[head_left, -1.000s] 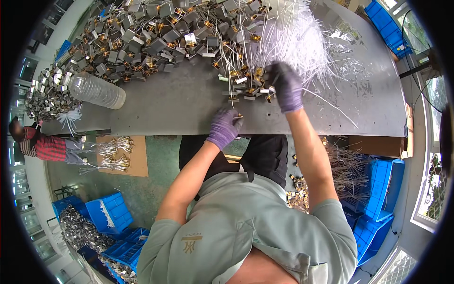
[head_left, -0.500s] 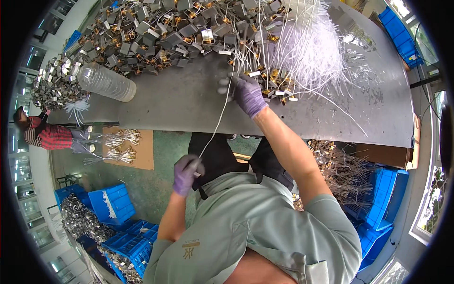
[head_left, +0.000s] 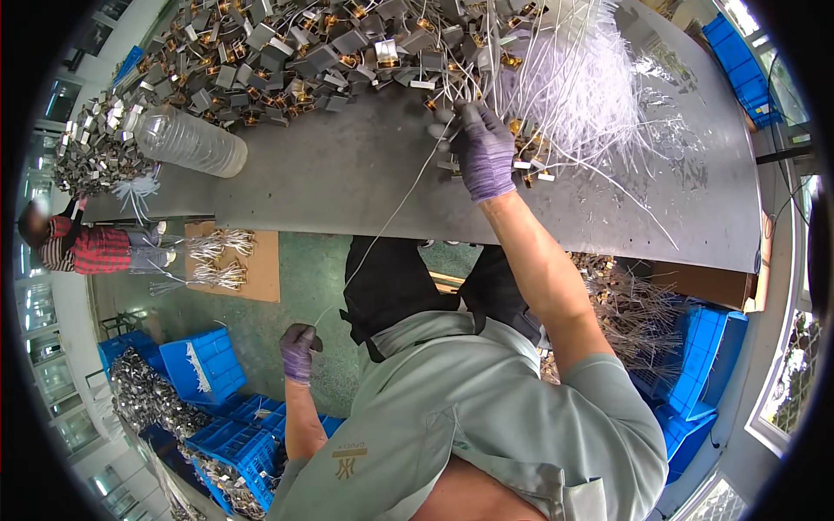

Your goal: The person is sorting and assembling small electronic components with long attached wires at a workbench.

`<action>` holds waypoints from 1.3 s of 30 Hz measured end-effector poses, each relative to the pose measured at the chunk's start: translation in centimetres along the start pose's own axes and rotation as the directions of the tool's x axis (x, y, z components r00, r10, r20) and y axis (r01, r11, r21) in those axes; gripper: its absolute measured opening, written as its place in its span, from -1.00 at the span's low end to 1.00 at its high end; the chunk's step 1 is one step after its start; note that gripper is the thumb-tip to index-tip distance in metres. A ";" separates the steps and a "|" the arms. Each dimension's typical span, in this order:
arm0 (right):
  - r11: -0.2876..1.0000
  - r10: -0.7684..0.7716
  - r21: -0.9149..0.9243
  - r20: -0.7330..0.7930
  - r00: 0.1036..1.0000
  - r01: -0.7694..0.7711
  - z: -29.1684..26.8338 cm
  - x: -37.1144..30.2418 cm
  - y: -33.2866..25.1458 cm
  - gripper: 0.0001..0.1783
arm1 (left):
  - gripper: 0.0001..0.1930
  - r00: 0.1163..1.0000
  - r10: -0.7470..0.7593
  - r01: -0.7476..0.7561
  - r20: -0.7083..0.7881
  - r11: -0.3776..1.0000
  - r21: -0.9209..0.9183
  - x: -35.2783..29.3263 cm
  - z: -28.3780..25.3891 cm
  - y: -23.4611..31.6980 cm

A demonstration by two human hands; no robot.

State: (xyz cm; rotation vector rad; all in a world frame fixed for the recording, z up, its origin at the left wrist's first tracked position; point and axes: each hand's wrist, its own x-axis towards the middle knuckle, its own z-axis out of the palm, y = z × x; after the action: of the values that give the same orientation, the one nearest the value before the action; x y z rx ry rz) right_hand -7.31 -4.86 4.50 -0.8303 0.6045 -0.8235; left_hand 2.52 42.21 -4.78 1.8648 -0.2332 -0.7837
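Head view, my only feed: I have one thin white wire [head_left: 400, 211] strung on a slant from the work table [head_left: 313, 182] out past its front edge, between the two gloved hands. Left hand [head_left: 300, 347] is out over the floor, low and to the left of the dark trousers [head_left: 373, 269], fingers curled tight on the wire's lower end. Right hand [head_left: 484, 154] is above the table, fingers bent at the wire's upper stretch; fingertips are smeared there, so I can't tell whether they grip it or merely guide it. I read the step as pulling a single wire clear of its neighbours; the next move, I'd judge, calls for an even draw while the right hand keeps the rest back. In the way: a knot of small parts [head_left: 534, 169] just beside the right hand, and the white wire bundle [head_left: 573, 95] beyond, strands crossing, a likely snag. Around: a heap of grey metal parts [head_left: 317, 59] along the far side, a clear plastic bottle [head_left: 191, 143] lying on its side at left, well apart from both hands; blue crates [head_left: 204, 365] on the floor, a co-worker [head_left: 87, 247] at far left.
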 end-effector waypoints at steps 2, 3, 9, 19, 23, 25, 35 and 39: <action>1.000 -0.028 -0.009 0.009 1.000 0.028 -0.5 0.1 -0.5 -0.68 | -0.83 0.999 0.033 -0.034 -0.027 0.999 -0.021 0.4 -0.2 0.2; 0.998 -0.053 -0.017 0.021 0.998 0.053 -0.6 0.1 -0.7 -0.69 | -0.83 0.999 0.034 -0.035 -0.023 0.999 -0.020 0.5 -0.4 0.3; 0.990 0.009 -0.144 0.006 1.000 -0.008 -0.1 -1.5 -1.8 -0.71 | -0.81 0.996 0.070 -0.071 -0.060 0.997 -0.021 0.4 -0.7 1.2; 0.997 0.068 -0.006 0.425 0.903 -0.073 0.6 -5.8 -6.8 -0.71 | -0.73 0.930 0.221 -0.028 0.294 0.840 -0.541 1.3 6.1 5.4; 0.884 0.091 -0.432 0.534 0.841 0.179 -1.1 -5.9 -6.3 -0.68 | -0.73 0.932 0.224 -0.077 0.285 0.890 -0.449 2.3 11.5 9.9; 0.963 -0.034 -0.253 0.239 0.970 0.096 -0.3 -5.1 -11.2 -0.66 | -0.69 0.935 0.252 -0.143 0.249 0.912 -0.385 2.5 12.6 11.3; 0.786 0.033 -0.594 0.319 0.947 0.173 -1.4 -7.7 -1.3 -0.73 | -0.58 0.922 0.279 -0.130 0.270 0.877 -0.462 6.6 24.1 22.3; 0.794 0.077 -0.608 0.107 0.991 0.004 -2.5 -4.1 -5.9 -0.69 | -0.54 0.758 0.615 -0.571 0.218 0.787 -0.234 9.2 27.5 23.6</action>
State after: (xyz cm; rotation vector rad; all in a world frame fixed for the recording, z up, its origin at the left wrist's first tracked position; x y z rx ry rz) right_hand -13.69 -4.92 8.67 -1.4473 0.7852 -0.5271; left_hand -2.76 6.80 5.87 1.3918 -0.8855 -0.5892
